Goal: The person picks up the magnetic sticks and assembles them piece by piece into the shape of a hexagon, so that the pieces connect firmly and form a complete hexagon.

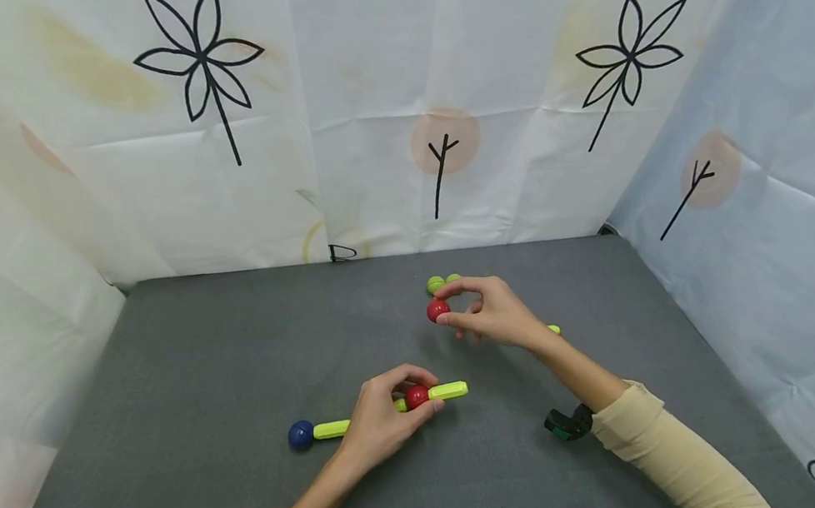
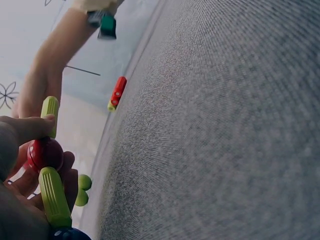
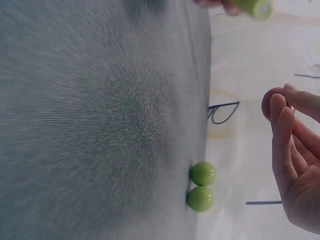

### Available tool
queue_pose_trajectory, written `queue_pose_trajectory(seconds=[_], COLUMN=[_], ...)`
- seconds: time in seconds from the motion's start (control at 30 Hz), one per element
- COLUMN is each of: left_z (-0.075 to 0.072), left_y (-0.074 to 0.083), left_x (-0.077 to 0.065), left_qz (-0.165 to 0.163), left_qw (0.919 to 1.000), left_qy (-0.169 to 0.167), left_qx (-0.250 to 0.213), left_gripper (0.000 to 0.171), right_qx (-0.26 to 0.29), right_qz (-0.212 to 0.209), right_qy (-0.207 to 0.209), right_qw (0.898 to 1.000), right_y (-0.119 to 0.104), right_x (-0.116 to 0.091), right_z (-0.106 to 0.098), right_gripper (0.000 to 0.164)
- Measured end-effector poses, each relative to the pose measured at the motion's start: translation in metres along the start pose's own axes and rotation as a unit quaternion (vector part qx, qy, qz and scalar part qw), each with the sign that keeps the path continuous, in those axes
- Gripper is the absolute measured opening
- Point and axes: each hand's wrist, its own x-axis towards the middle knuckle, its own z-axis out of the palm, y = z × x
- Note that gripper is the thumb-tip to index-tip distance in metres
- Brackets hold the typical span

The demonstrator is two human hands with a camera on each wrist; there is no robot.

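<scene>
My left hand (image 1: 383,414) grips a joined toy piece at its red ball (image 1: 416,395). From that ball, one yellow-green stick (image 1: 448,390) points right; another stick (image 1: 332,429) runs left, partly hidden by the hand, to a dark blue ball (image 1: 301,435). Farther back and to the right, my right hand (image 1: 495,311) pinches a second red ball (image 1: 437,311) between thumb and fingertips, apart from the joined piece. The right wrist view shows this ball (image 3: 270,102) at the fingertips, largely covered by them.
Two green balls (image 3: 202,173) lie side by side on the grey table (image 1: 222,350), behind the right hand in the head view. A red stick (image 2: 119,90) with a yellow-green piece (image 2: 111,106) lies beyond the right forearm. Patterned cloth (image 1: 369,183) walls the table's back and sides.
</scene>
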Motion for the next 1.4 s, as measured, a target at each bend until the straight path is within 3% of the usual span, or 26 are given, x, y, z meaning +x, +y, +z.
queue_pose_trajectory(seconds=[0.3, 0.57, 0.7, 1.0, 1.4], left_z=[0.002, 0.002, 0.001, -0.001, 0.007], left_y=[-0.002, -0.001, -0.001, -0.001, 0.006], left_x=[0.000, -0.001, -0.001, 0.000, 0.008], left_qz=[0.008, 0.006, 0.006, 0.012, 0.059], left_qw=[1.0000, 1.0000, 1.0000, 0.9999, 0.9980], left_qy=[0.004, 0.005, 0.005, 0.003, -0.024], left_qx=[-0.003, 0.000, 0.002, 0.008, -0.005], left_gripper=[0.024, 0.024, 0.024, 0.027, 0.029], right_qx=[-0.002, 0.002, 0.012, 0.027, 0.063], right_qz=[0.002, 0.005, 0.001, 0.007, 0.005], right_qy=[-0.015, -0.036, -0.047, -0.023, -0.030], right_qw=[1.000, 0.999, 0.999, 0.999, 0.998], right_y=[-0.007, -0.002, 0.003, 0.006, 0.004], right_x=[-0.054, -0.086, -0.092, -0.096, -0.094], right_z=[-0.012, -0.008, -0.001, 0.011, 0.021], right_gripper=[0.035, 0.034, 0.035, 0.035, 0.039])
